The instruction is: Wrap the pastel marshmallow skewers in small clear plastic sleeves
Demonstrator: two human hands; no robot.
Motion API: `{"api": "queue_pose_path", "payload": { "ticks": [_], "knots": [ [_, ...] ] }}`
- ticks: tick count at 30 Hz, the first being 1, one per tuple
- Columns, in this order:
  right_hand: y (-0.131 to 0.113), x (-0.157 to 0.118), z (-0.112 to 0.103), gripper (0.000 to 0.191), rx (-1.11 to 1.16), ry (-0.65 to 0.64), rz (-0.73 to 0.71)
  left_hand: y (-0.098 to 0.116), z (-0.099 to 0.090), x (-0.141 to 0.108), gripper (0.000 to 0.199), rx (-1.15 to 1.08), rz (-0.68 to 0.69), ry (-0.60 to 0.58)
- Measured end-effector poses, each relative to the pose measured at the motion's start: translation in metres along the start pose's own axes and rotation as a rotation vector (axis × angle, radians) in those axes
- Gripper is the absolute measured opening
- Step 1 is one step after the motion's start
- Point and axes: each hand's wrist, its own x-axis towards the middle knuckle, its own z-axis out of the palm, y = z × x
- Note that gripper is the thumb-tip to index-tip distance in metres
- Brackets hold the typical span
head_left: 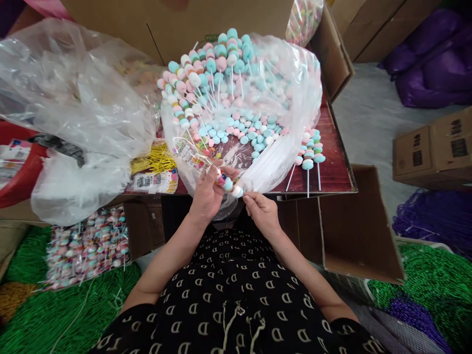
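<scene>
A marshmallow skewer (228,185) in pink, blue and white is held slanting over the table's front edge. My left hand (207,195) is closed around its upper part and a clear printed plastic bag (187,151); the skewer's top appears to lie inside the bag. At the skewer's lower end, my right hand (262,211) is closed in a pinch on the stick, which the fingers mostly hide. Just beyond my hands lie loose blue, pink and white marshmallows (254,132), a bundle of white sticks (263,162) and a few coloured gummy candies (205,145).
Many finished skewers (221,64) rest on a big plastic bag (295,93). Several more skewers (308,147) lie at the table's right side. Gold twist ties (157,158) and printed bags (155,182) sit at left. Below stand a box of wrapped skewers (88,246) and an open carton (361,226).
</scene>
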Motion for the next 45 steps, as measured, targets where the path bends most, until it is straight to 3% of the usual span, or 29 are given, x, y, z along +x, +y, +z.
{"api": "queue_pose_path", "payload": {
  "ticks": [6,11,14,17,20,23,26,37,45],
  "knots": [
    [-0.009,0.003,-0.001,0.054,0.179,-0.183,0.222,-0.004,-0.001,-0.005,0.041,0.079,-0.077,-0.049],
    [-0.006,0.005,0.008,0.050,0.275,-0.089,0.222,-0.005,0.000,-0.011,0.042,0.110,-0.155,-0.134],
    [0.000,0.005,0.007,0.046,0.307,-0.073,0.227,0.005,-0.003,-0.007,0.057,0.087,-0.142,-0.145],
    [0.005,0.005,0.003,0.041,0.299,-0.074,0.219,0.022,-0.006,0.002,0.058,0.065,-0.013,-0.077],
    [0.007,0.005,-0.001,0.039,0.286,-0.054,0.204,0.036,-0.009,0.013,0.041,0.079,0.103,0.025],
    [0.008,0.005,-0.005,0.036,0.263,-0.040,0.191,0.040,-0.015,0.022,0.023,0.077,0.156,0.139],
    [0.009,0.005,-0.010,0.033,0.238,-0.028,0.179,0.035,-0.022,0.026,0.022,0.054,0.175,0.211],
    [-0.003,0.002,-0.019,0.033,-0.107,-0.094,-0.045,0.023,-0.023,0.027,0.036,0.015,0.140,0.215],
    [0.003,0.003,-0.010,0.022,-0.012,-0.005,-0.018,0.017,-0.018,0.024,0.036,0.034,0.158,0.223]
  ]
}}
